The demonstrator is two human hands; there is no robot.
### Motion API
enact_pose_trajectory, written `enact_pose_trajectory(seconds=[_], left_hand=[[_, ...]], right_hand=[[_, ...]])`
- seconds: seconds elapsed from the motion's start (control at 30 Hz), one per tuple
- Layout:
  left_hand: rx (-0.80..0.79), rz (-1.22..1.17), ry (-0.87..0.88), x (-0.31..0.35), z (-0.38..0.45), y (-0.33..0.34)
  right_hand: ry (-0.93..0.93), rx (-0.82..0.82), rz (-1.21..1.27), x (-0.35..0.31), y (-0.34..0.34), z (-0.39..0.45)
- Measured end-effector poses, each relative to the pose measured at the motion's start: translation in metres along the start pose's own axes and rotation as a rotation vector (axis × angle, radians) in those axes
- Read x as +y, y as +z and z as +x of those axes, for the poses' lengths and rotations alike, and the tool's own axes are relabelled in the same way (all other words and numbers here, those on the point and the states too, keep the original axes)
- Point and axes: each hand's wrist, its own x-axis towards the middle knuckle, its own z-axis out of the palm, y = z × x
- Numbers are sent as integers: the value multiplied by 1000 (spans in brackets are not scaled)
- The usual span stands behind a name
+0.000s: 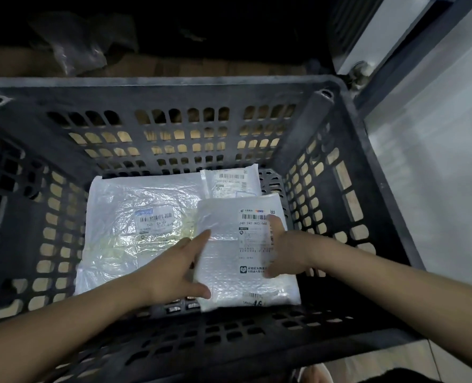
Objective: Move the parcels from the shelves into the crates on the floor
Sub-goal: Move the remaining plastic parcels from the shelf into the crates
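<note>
Three white parcels lie on the bottom of a dark perforated plastic crate (157,87), seen from above. A large bubble-wrap parcel (124,225) fills the left of the bottom; its label carries a barcode and small print too blurred to read. A smaller parcel (233,181) lies at the far right, its label showing a barcode and a code that looks like "247-242-A02-060". The nearest parcel (229,261) rests on the right side, overlapping the other two, with a label bearing an orange and blue "EMS" mark, a barcode, "240-247-A02-060" and lines of Chinese print; handwritten digits sit at its near edge.

Both bare hands reach into the crate. The left hand (178,269) presses against the nearest parcel's left edge, thumb and fingers spread apart. The right hand (283,248) grips its right edge, thumb on the label and fingers curled at the side, so the parcel is clamped between the two hands.

Pale glossy floor (433,189) shows to the right of the crate, and a dark metal frame post (395,67) runs diagonally there. Beyond the crate, a crumpled plastic bag (77,51) lies in deep shadow.
</note>
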Motion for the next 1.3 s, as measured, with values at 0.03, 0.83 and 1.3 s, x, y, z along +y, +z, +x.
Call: enact_pose_trajectory(seconds=[0.03, 0.83, 1.3], left_hand=[[23, -2, -10, 0, -2, 0], [166, 287, -446, -37, -4, -38], [-38, 912, -384, -29, 5, -62]], right_hand=[[3, 51, 70, 2, 2, 3], [-259, 334, 62, -74, 8, 88], [-302, 470, -355, -74, -7, 95]])
